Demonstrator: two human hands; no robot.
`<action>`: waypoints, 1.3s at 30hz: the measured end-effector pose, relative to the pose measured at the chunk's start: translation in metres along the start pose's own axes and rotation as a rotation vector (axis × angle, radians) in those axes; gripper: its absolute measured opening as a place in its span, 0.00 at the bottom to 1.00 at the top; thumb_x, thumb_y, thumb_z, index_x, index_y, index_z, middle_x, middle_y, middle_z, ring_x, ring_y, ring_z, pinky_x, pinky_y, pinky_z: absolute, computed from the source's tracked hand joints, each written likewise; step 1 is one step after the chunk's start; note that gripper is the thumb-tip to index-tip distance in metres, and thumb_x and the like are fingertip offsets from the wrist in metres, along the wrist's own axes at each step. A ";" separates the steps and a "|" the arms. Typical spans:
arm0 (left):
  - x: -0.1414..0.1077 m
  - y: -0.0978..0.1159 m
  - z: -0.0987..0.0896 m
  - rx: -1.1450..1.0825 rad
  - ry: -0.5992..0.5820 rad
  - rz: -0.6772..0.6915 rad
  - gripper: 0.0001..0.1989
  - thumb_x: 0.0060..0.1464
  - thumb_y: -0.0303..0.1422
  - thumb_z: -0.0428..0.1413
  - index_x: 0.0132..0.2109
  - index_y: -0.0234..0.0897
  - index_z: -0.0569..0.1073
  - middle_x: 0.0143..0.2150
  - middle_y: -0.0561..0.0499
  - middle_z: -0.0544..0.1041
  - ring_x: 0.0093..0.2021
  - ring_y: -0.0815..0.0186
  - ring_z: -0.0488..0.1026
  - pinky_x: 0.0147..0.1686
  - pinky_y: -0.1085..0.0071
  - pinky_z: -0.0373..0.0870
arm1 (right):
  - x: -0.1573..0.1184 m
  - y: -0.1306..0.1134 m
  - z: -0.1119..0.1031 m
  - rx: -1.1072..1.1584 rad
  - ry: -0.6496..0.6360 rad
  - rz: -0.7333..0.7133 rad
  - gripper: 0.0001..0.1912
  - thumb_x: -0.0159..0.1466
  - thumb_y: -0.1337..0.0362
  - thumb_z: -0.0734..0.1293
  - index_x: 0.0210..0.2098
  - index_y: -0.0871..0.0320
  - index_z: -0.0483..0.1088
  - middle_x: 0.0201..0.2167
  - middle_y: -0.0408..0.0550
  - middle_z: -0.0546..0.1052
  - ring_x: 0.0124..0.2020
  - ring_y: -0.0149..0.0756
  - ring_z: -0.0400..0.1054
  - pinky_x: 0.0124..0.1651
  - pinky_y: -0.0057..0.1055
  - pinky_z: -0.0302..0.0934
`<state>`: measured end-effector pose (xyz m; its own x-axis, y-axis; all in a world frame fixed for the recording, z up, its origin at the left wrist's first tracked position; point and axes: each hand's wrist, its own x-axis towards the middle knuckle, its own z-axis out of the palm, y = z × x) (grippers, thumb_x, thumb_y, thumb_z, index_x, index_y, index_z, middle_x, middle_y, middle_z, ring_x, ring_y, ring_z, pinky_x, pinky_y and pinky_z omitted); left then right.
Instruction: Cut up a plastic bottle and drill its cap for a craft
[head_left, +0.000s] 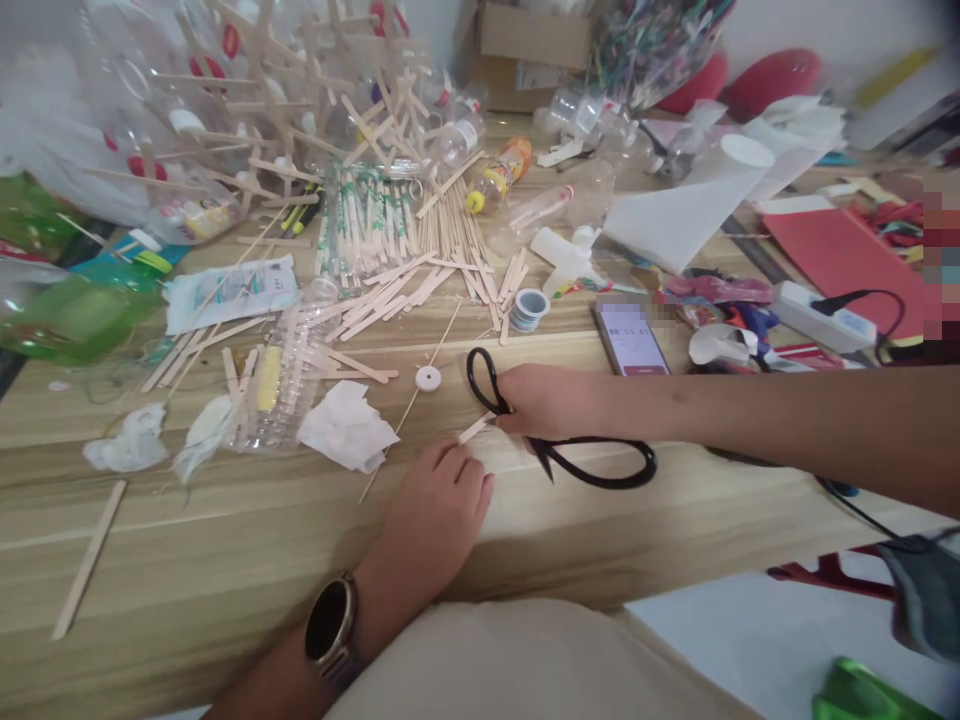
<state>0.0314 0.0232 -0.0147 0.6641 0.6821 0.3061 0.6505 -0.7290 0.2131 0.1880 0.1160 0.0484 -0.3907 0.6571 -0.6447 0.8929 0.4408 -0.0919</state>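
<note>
Black-handled scissors (604, 465) are in my right hand (544, 400), whose fingers are closed around them with one handle loop on each side. A short piece of wooden stick (477, 428) lies between my two hands, one end at my right fingertips and the other at my left fingers. My left hand (442, 500) rests low on the table with its fingers bent together over the near end of the stick piece. A thin skewer with a white disc (427, 378) on it lies just beyond my left hand.
Crumpled tissue (349, 425) and a clear ridged bottle (289, 380) lie left of my hands. A phone (631, 338) and a tape roll (529, 309) are beyond my right hand. Many sticks (397, 290) and plastic bottles fill the back. A single stick (90, 560) lies front left.
</note>
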 end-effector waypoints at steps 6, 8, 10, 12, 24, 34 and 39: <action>-0.001 -0.003 -0.002 -0.061 0.079 -0.101 0.10 0.62 0.24 0.50 0.34 0.32 0.74 0.32 0.45 0.80 0.38 0.59 0.78 0.41 0.63 0.77 | 0.005 -0.013 -0.011 0.092 -0.226 0.013 0.15 0.70 0.68 0.62 0.28 0.64 0.72 0.21 0.40 0.75 0.20 0.27 0.69 0.26 0.25 0.63; -0.002 -0.003 -0.001 -0.079 0.092 -0.141 0.11 0.63 0.25 0.48 0.34 0.33 0.73 0.33 0.44 0.80 0.39 0.59 0.79 0.40 0.63 0.77 | 0.007 -0.013 -0.014 0.081 -0.187 -0.034 0.12 0.67 0.75 0.62 0.30 0.65 0.74 0.23 0.44 0.77 0.21 0.28 0.69 0.26 0.25 0.59; -0.003 -0.003 0.001 -0.094 0.100 -0.177 0.12 0.64 0.26 0.47 0.34 0.33 0.73 0.34 0.44 0.81 0.40 0.59 0.79 0.40 0.63 0.78 | 0.009 -0.012 -0.014 0.047 -0.129 -0.084 0.09 0.62 0.79 0.64 0.33 0.68 0.76 0.29 0.50 0.80 0.26 0.32 0.70 0.28 0.27 0.56; -0.004 -0.003 0.002 -0.102 0.104 -0.188 0.13 0.64 0.26 0.47 0.34 0.33 0.73 0.34 0.43 0.81 0.40 0.59 0.79 0.41 0.62 0.78 | 0.010 -0.012 -0.014 0.022 -0.099 -0.111 0.10 0.58 0.82 0.66 0.35 0.68 0.76 0.33 0.53 0.81 0.30 0.34 0.70 0.30 0.28 0.54; 0.000 -0.002 0.005 -0.051 0.158 -0.147 0.16 0.63 0.24 0.46 0.31 0.33 0.74 0.29 0.46 0.79 0.35 0.62 0.79 0.38 0.65 0.78 | 0.005 -0.027 -0.011 -0.003 -0.119 0.003 0.15 0.57 0.83 0.63 0.42 0.71 0.74 0.33 0.61 0.80 0.29 0.40 0.73 0.27 0.28 0.56; -0.003 -0.002 0.003 -0.123 0.048 -0.237 0.10 0.62 0.25 0.49 0.33 0.35 0.72 0.32 0.47 0.77 0.35 0.61 0.76 0.36 0.65 0.76 | 0.013 -0.001 0.002 0.327 -0.185 0.055 0.18 0.63 0.70 0.59 0.18 0.60 0.69 0.17 0.47 0.75 0.16 0.31 0.67 0.19 0.24 0.56; 0.000 -0.007 0.005 -0.064 -0.021 -0.394 0.05 0.62 0.26 0.51 0.41 0.35 0.71 0.38 0.46 0.75 0.40 0.58 0.73 0.41 0.61 0.73 | -0.002 0.003 0.034 0.468 0.085 0.018 0.07 0.61 0.72 0.60 0.32 0.59 0.68 0.21 0.43 0.77 0.23 0.32 0.71 0.26 0.23 0.59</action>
<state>0.0285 0.0282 -0.0212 0.3759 0.9109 0.1701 0.8333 -0.4126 0.3680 0.1992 0.0950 0.0239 -0.3740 0.7185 -0.5864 0.8969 0.1192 -0.4259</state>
